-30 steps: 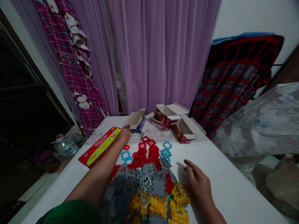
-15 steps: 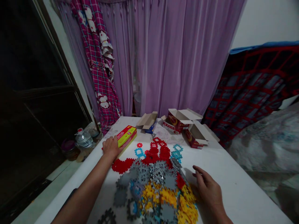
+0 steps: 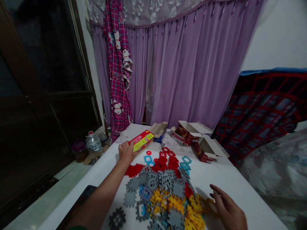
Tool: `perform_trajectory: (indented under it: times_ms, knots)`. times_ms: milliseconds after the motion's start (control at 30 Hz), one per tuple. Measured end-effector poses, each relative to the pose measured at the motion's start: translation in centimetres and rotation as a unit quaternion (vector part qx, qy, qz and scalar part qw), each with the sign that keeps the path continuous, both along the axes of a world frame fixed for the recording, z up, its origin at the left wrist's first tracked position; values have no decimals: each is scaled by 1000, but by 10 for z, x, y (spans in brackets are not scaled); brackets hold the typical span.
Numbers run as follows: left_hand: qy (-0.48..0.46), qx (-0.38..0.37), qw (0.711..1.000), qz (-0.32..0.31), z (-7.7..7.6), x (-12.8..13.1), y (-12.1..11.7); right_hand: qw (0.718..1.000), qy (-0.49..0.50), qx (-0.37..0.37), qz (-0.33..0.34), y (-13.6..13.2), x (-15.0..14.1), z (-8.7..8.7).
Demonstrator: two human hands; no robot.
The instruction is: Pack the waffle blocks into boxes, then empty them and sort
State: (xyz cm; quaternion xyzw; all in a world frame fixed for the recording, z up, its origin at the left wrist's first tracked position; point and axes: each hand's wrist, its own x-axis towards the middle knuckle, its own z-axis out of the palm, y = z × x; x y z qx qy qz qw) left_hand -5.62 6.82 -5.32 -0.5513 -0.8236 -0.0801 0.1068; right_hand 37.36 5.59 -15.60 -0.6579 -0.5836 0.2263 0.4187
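My left hand (image 3: 126, 152) is closed on the near end of a red and yellow carton (image 3: 142, 140), at the left side of the white table. Its fingers bend over the carton's left edge. Beside the heap, at the right, my right hand (image 3: 229, 207) hovers with fingers apart and holds nothing I can see. Interlocking plastic pieces lie between my hands: red pieces (image 3: 160, 163) at the far side, grey pieces (image 3: 153, 180) in the middle, and yellow pieces (image 3: 194, 215) nearest my right hand. Light-blue pieces (image 3: 185, 164) lie beside the red ones.
An open blue carton (image 3: 160, 131) stands at the table's far edge. Several open dark red cartons (image 3: 203, 151) sit to its right. A dark phone-like object (image 3: 86, 193) lies partly under my left forearm. Purple curtains (image 3: 179, 80) hang behind the table.
The view has tilted up and turned slightly left. My left hand and the red and yellow carton have shifted a little right, towards the blue carton. My right hand has drawn away from the heap.
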Motion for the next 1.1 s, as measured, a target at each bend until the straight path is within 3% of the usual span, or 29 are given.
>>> perform_trajectory:
  times_ms: [133, 200, 333, 433, 533, 633, 833, 967, 1100]
  knots:
    - [6, 71, 990, -119, 22, 24, -18, 1000, 4, 25, 13, -2, -3, -5]
    - [2, 92, 977, -191, 25, 36, -27, 998, 8, 54, 11, -3, -10, -1]
    - [5, 71, 938, -341, 8, 50, -42, 996, 13, 84, 19, -9, -31, 25]
    - [12, 31, 913, -407, -14, 55, -49, 994, 16, 91, 62, -11, -45, 44]
    - [26, 20, 906, -422, -26, 57, -53, 983, 12, 111, 144, -6, -56, 52]
    - [61, 18, 902, -427, -28, 58, -54, 967, 12, 128, 219, 6, -64, 50]
    - [90, 23, 910, -405, -29, 64, -58, 959, 16, 46, 278, 27, -68, 56]
    - [57, 25, 918, -391, -29, 66, -61, 946, -46, 8, 322, 31, -62, 74]
    - [-13, -25, 927, -373, -18, 66, -62, 908, -192, -30, 371, 36, -63, 103]
